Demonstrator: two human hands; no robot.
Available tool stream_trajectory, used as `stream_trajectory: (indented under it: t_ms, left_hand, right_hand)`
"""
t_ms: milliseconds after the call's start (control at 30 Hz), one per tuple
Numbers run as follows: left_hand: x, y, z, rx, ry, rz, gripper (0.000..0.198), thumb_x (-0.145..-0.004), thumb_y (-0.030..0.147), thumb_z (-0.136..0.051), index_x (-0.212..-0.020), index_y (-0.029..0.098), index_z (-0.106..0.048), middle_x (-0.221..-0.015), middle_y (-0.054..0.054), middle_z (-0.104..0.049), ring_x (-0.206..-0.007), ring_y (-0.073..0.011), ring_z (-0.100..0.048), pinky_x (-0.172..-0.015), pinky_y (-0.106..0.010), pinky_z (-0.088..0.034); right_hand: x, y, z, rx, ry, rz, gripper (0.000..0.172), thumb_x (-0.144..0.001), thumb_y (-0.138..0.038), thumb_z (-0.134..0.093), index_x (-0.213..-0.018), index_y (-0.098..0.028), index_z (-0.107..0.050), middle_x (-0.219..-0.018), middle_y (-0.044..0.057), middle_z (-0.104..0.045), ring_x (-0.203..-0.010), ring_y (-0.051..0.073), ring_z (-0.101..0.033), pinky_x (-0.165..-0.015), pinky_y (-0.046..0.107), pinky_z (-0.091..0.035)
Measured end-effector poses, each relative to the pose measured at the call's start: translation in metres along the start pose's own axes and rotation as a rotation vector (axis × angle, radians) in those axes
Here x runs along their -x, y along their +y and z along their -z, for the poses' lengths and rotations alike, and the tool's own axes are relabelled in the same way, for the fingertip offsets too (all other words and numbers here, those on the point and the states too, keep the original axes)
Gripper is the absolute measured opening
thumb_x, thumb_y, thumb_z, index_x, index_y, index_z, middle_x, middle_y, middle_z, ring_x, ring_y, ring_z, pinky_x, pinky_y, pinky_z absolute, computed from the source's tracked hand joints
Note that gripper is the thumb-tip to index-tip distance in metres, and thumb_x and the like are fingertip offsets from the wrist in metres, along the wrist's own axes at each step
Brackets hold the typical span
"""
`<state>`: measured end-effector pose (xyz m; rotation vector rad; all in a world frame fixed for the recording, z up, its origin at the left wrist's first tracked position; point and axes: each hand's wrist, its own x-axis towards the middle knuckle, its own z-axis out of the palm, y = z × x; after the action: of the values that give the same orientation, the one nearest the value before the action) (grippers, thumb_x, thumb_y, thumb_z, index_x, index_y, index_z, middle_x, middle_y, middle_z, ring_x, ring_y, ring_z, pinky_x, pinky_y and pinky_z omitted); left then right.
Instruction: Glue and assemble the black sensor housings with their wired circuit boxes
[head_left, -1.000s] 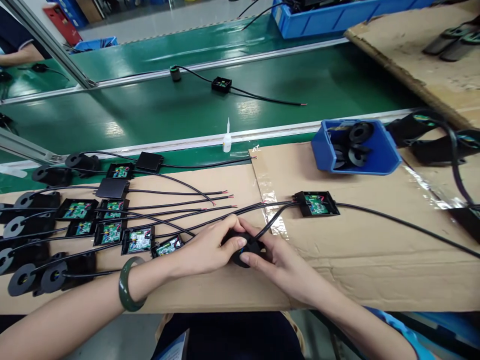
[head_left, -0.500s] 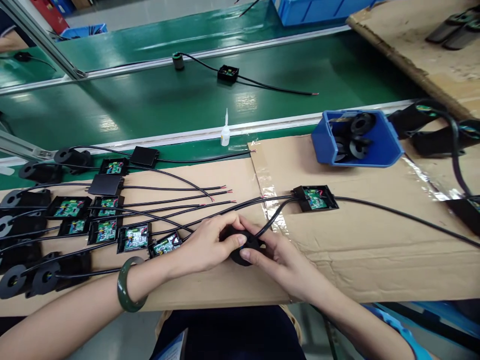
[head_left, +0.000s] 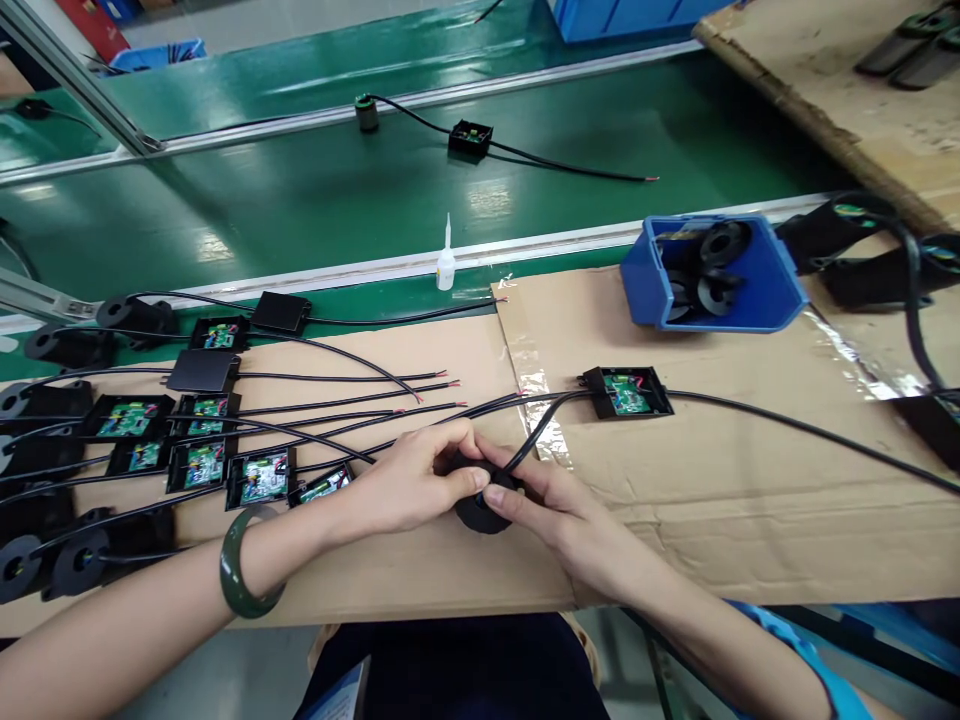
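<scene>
Both hands grip a round black plastic housing (head_left: 484,515) low over the cardboard. My left hand (head_left: 429,478) is closed around its left side, thumb on top. From the right, my right hand (head_left: 551,497) holds it too, its thumb close to the left one near the middle. A black cable (head_left: 536,432) rises from the housing between the hands. It runs to an open black box with a green circuit board (head_left: 628,391), which lies on the cardboard to the right. Fingers cover much of the housing, so its underside is hidden.
Several open circuit-board boxes (head_left: 262,478) with cables and black housings (head_left: 82,565) crowd the left side of the cardboard (head_left: 750,500). A blue bin (head_left: 712,275) holds black ring-shaped parts. A small white bottle (head_left: 446,268) stands by the green conveyor belt (head_left: 300,210), which carries another wired box (head_left: 470,140).
On the belt, the wired box and its cylinder have shifted slightly right. My right thumb has moved a little towards the left thumb on the housing; both hands keep their hold.
</scene>
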<state>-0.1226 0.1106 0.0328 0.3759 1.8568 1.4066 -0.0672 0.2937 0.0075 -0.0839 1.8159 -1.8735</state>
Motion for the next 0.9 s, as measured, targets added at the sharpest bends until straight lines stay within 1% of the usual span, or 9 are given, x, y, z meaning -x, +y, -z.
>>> stream_trajectory:
  t_ms: [133, 300, 500, 600, 700, 900]
  left_hand:
    - [-0.0016, 0.0008, 0.0008, 0.024, -0.017, 0.005, 0.023, -0.081, 0.034, -0.058, -0.085, 0.013, -0.052, -0.095, -0.008, -0.06, -0.085, -0.0191, -0.054, -0.078, -0.035, -0.047]
    - [-0.002, 0.0012, 0.0007, 0.07, -0.035, 0.013, 0.024, -0.08, 0.035, -0.059, -0.083, 0.013, -0.051, -0.097, -0.009, -0.061, -0.085, -0.0191, -0.054, -0.079, -0.035, -0.046]
    - [-0.0035, -0.0001, 0.0004, 0.04, -0.026, -0.002, 0.025, -0.078, 0.036, -0.059, -0.081, 0.013, -0.05, -0.095, -0.01, -0.061, -0.084, -0.0201, -0.055, -0.077, -0.035, -0.046]
    - [-0.0034, -0.0017, -0.0005, 0.047, -0.02, -0.023, 0.024, -0.079, 0.035, -0.06, -0.08, 0.013, -0.05, -0.096, -0.01, -0.062, -0.086, -0.0206, -0.056, -0.078, -0.034, -0.046]
    - [-0.0024, -0.0025, -0.001, 0.065, -0.016, -0.037, 0.023, -0.079, 0.033, -0.061, -0.08, 0.013, -0.05, -0.097, -0.01, -0.062, -0.088, -0.0206, -0.057, -0.079, -0.034, -0.046]
    - [-0.0022, -0.0028, 0.0007, 0.115, -0.031, -0.054, 0.02, -0.08, 0.03, -0.062, -0.081, 0.012, -0.052, -0.101, -0.01, -0.063, -0.089, -0.0189, -0.057, -0.08, -0.032, -0.045]
  right_hand:
    - [0.0002, -0.0001, -0.0013, -0.023, 0.0, 0.002, 0.065, -0.09, -0.06, -0.057, -0.142, -0.021, -0.051, -0.142, 0.007, -0.051, -0.13, 0.022, -0.05, -0.113, 0.037, -0.038]
    - [0.0009, 0.0015, 0.0004, -0.002, -0.011, 0.025, 0.064, -0.091, -0.058, -0.056, -0.142, -0.021, -0.05, -0.142, 0.007, -0.051, -0.131, 0.02, -0.049, -0.114, 0.034, -0.037]
    - [0.0025, 0.0053, -0.0005, 0.03, 0.032, 0.04, 0.06, -0.092, -0.053, -0.056, -0.141, -0.017, -0.051, -0.144, 0.01, -0.048, -0.134, 0.022, -0.046, -0.117, 0.038, -0.032]
    - [0.0018, 0.0037, -0.001, 0.061, 0.015, 0.055, 0.057, -0.093, -0.047, -0.055, -0.14, -0.016, -0.051, -0.142, 0.011, -0.049, -0.132, 0.021, -0.048, -0.116, 0.039, -0.034]
    - [0.0017, 0.001, -0.0019, 0.097, 0.028, 0.058, 0.054, -0.093, -0.043, -0.054, -0.14, -0.016, -0.052, -0.141, 0.011, -0.05, -0.13, 0.022, -0.05, -0.114, 0.04, -0.036]
    - [0.0028, -0.0016, -0.006, 0.141, 0.063, 0.086, 0.055, -0.093, -0.043, -0.051, -0.142, -0.018, -0.051, -0.142, 0.01, -0.05, -0.132, 0.023, -0.048, -0.115, 0.042, -0.034]
